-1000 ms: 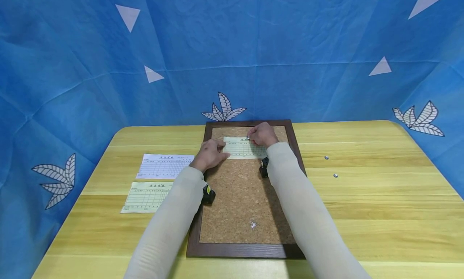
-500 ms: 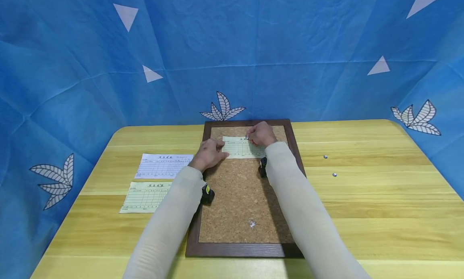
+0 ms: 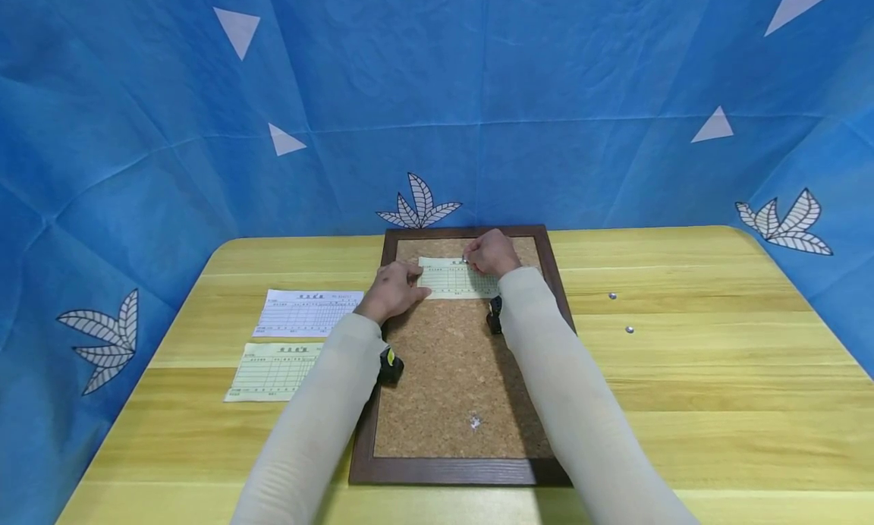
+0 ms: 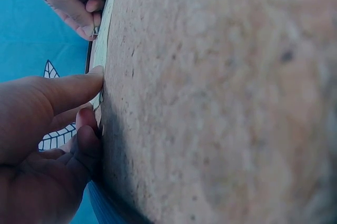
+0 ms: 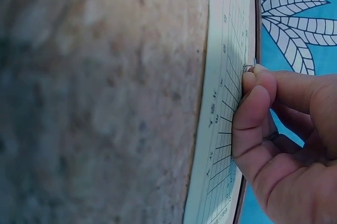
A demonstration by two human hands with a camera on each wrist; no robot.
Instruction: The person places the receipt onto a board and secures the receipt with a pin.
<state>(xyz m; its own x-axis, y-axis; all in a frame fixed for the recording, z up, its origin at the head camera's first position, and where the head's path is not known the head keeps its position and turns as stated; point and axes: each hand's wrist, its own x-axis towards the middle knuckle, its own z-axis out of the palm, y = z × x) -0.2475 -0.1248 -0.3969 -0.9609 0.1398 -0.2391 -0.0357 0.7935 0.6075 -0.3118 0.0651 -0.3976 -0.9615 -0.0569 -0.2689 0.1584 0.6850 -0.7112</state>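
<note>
Head view finds my right hand [image 3: 493, 253] pinching a thumbtack [image 3: 465, 260] at the top edge of a pale green slip [image 3: 447, 278], near the far end of a framed cork board [image 3: 437, 388]. My left hand [image 3: 394, 286] has thumb and forefinger spread apart, touching the slip's left edge. Cork runs on from the slip's lower edge, giving me room on the near side; the far rim sits close to the blue cloth [image 3: 560, 77]. Rightward on the counter [image 3: 717, 388] lie a farther tack [image 3: 612, 296] and a nearer tack [image 3: 630, 330]; leftward, a white form [image 3: 303, 312] and a green form [image 3: 273, 373]. Printed headings top both forms, too small to read.
</note>
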